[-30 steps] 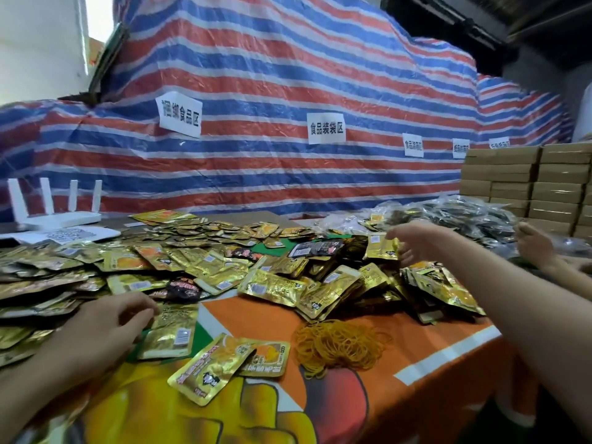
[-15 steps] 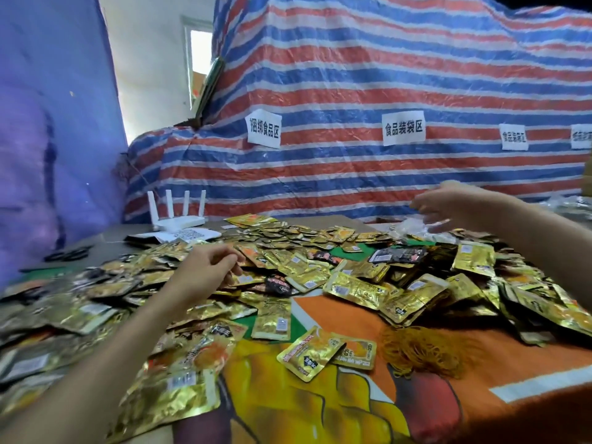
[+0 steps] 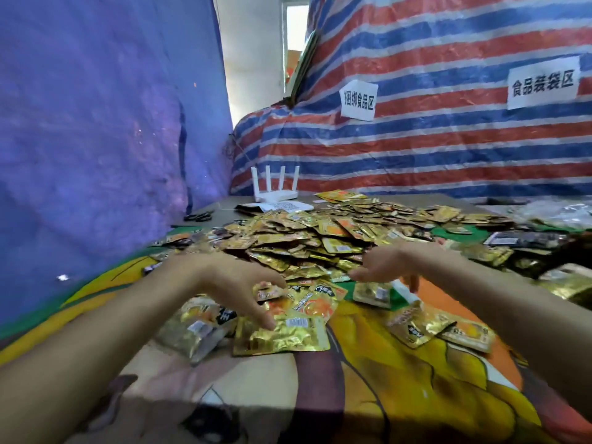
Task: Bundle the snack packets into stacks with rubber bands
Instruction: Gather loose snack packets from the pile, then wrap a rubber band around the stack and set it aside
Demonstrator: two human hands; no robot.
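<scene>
As both arms reach in over the bench (image 3: 400, 386), with its bright cartoon-print cloth, the hands are apart and neither is gripping anything. The left hand (image 3: 235, 283) comes in fingers down, its fingertips (image 3: 267, 322) touching a big gold packet (image 3: 288, 336) that lies flat at the near edge of a small overlapping cluster. The right hand (image 3: 386, 262) hovers loose and spread at the near rim of the heap of snack packets (image 3: 307, 241), fingers pointing left, one drooping toward the cloth. That heap, gold foil with orange prints, sprawls right across the middle of the bench. Two more packets (image 3: 419, 323) lie on their own just below the right forearm, overlapping at one corner. At the back, a white router (image 3: 275, 192) stands with four antennas up, and black scissors (image 3: 198, 216) lie to its left. Behind it all hangs a red, white and blue striped tarpaulin (image 3: 448, 149) with paper signs (image 3: 358, 100) stuck on, and a blue sheet (image 3: 96, 123) closes off the left.
</scene>
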